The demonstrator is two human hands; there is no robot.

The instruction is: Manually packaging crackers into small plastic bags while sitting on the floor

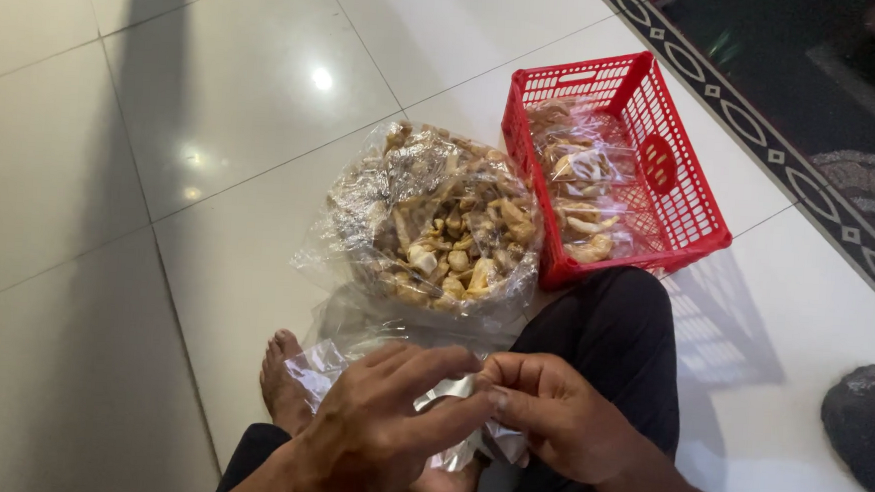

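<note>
One small bag (449, 416), two hands.

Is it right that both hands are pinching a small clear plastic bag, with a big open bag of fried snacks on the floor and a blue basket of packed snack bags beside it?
Not quite: the basket is red, not blue, as the head view shows. The rest holds: the left hand and right hand pinch a small clear plastic bag, and the big open bag of fried snacks sits on the floor beside the basket of packed snack bags.

left hand (373, 427) + right hand (558, 417): pinch small clear bag (463, 417) | big bag of crackers (439, 226) ahead | red basket (652, 157) right, on floor (162, 162)
</note>
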